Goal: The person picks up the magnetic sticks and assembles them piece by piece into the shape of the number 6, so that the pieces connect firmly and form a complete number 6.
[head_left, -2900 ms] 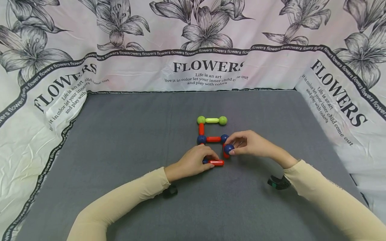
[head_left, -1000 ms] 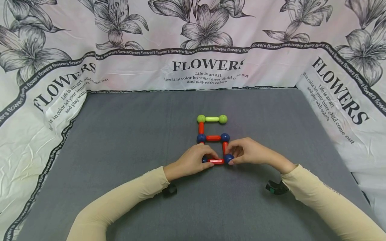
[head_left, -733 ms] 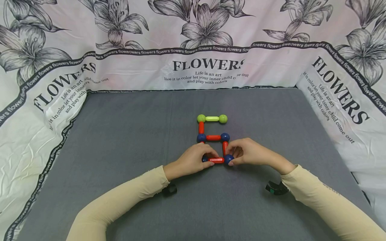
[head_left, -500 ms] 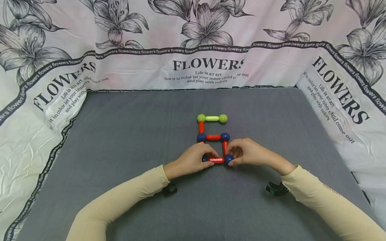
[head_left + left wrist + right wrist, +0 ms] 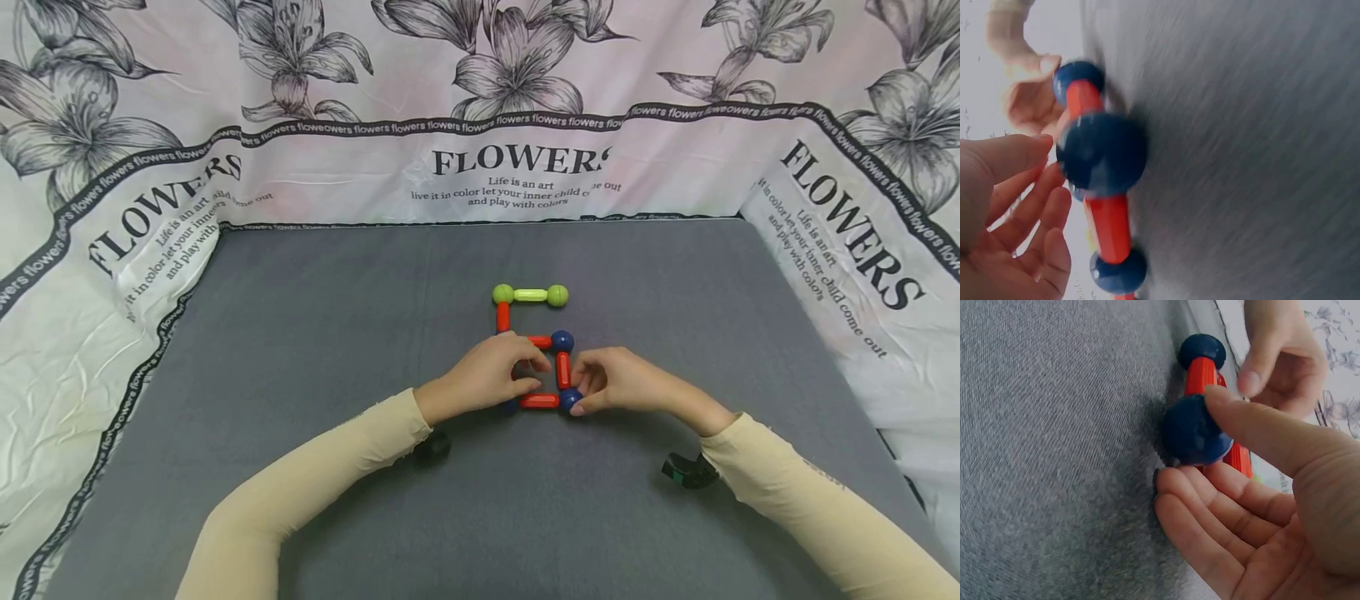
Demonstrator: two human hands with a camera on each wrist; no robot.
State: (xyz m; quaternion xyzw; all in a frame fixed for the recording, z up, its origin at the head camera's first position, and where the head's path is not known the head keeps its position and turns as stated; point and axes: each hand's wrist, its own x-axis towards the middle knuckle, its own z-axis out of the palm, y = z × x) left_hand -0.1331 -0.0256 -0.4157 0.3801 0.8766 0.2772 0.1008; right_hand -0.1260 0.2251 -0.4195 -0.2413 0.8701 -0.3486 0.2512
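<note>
On the grey cloth lies a figure of magnetic balls and rods. Its lower right corner is a blue ball, which my right hand pinches between thumb and fingertips. That ball touches the bottom red rod and the right red rod. My left hand hovers over the figure's left side, thumb and fingers apart with nothing between them. It partly hides the lower left blue ball and the middle left ball. Another blue ball sits at the middle right.
At the figure's top, a lime green rod joins two green balls, with a red rod below the left one. Printed flower cloth stands behind the grey surface and along its sides. Dark devices hang under both wrists.
The right hand has brought its blue ball down to the lower right corner, against the rods. The left hand has let go of the bottom left part and moved up, away from it.
</note>
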